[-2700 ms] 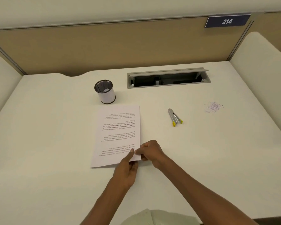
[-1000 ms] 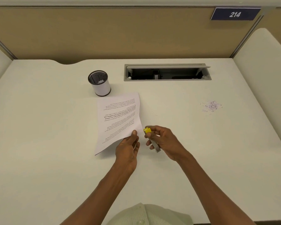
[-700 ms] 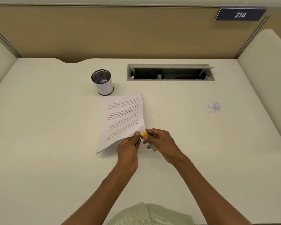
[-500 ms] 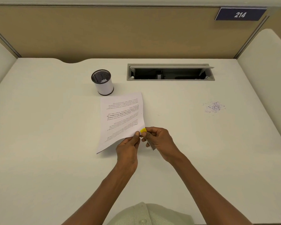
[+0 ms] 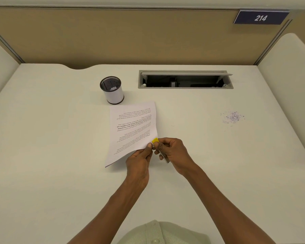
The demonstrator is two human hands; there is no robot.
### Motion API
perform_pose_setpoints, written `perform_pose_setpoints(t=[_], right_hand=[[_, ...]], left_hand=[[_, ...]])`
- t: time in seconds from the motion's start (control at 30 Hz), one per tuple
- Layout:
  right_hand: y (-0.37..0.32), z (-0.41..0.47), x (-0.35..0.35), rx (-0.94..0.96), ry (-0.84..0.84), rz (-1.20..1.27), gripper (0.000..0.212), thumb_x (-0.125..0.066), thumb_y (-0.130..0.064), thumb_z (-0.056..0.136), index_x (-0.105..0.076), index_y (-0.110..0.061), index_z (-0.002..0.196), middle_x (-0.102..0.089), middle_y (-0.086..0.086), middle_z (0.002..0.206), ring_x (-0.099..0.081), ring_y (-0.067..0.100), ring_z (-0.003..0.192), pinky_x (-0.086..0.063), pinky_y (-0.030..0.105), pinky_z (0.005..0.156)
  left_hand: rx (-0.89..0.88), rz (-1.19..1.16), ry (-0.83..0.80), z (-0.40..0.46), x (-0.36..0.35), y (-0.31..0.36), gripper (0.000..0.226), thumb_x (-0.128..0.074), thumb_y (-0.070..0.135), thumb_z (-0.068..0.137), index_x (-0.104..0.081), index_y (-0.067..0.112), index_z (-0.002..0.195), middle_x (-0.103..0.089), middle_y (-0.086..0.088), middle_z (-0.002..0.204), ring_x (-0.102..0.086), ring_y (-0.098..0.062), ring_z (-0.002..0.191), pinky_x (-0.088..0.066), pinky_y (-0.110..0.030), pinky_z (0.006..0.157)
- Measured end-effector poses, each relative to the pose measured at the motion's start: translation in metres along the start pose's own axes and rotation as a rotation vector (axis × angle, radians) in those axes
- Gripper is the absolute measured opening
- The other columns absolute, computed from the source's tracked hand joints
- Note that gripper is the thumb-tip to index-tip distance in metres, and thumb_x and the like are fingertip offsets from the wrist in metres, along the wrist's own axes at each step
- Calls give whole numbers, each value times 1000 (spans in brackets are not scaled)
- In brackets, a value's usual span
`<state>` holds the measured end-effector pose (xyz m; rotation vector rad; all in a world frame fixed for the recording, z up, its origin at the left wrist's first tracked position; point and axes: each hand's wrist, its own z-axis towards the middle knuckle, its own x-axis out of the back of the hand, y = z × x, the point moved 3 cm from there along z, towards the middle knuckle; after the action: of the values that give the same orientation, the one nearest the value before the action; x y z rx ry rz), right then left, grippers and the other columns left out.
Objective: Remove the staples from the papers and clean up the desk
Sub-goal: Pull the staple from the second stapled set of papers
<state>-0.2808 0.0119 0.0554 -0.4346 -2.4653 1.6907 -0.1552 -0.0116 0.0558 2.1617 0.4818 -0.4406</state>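
Your left hand (image 5: 141,156) pinches the papers (image 5: 133,131) at their 5 o'clock corner, lifting it so your right hand (image 5: 173,152), gripping the staple remover (image 5: 155,140), reaches the staple.

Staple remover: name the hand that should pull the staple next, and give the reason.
Right. The right hand already holds the staple remover, its yellow tip at the papers' near corner, which the left hand pinches.

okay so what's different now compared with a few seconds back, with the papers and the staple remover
The right hand took the staple remover off the desk and brought its yellow tip to the papers' near corner. The left hand pinches that corner, and the papers are now lifted and turned slightly. The mesh cup and the scraps stayed put.
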Motion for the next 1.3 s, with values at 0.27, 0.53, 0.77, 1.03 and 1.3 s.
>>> perform_pose_setpoints(t=[0.27, 0.53, 0.77, 1.03, 1.3], right_hand=[[-6, 2, -1, 3, -5, -17, 28, -74, -29, 84, -74, -7, 101, -74, 15, 87, -61, 11, 60, -46, 23, 51], [-4, 6, 1, -24, -19, -70, 31, -75, -38, 81, -76, -11, 96, -73, 19, 84, -57, 17, 56, -40, 24, 49], [1, 10, -2, -41, -12, -62, 43, -82, -46, 67, -77, -11, 91, -74, 18, 86, -62, 21, 67, -47, 39, 62], [0, 14, -3, -68, -22, -109, 25, -79, -34, 78, -78, -10, 84, -72, 8, 72, -61, 15, 60, -48, 30, 59], [0, 14, -8, -48, 12, -108, 17, -79, -25, 79, -77, -7, 81, -74, 10, 77, -62, 16, 64, -50, 30, 61]], left_hand=[[-5, -7, 6, 1, 0, 4, 25, -64, -7, 88, -76, 15, 89, -78, -6, 98, -72, -20, 93, -55, -32, 92], [20, 22, 9, 6, 3, 3, 17, -66, -4, 88, -75, 8, 97, -77, -10, 100, -73, -20, 92, -56, -31, 90], [29, 26, -1, 8, 7, 0, 19, -66, -3, 88, -74, 8, 102, -78, -6, 96, -74, -15, 88, -58, -27, 87], [18, 34, -17, 11, 12, 1, 22, -65, -2, 89, -73, 10, 106, -77, -9, 104, -73, -19, 93, -59, -26, 84], [45, 84, -27, 12, 16, 3, 24, -65, -2, 89, -72, 7, 111, -75, -10, 106, -72, -18, 92, -55, -31, 94]])
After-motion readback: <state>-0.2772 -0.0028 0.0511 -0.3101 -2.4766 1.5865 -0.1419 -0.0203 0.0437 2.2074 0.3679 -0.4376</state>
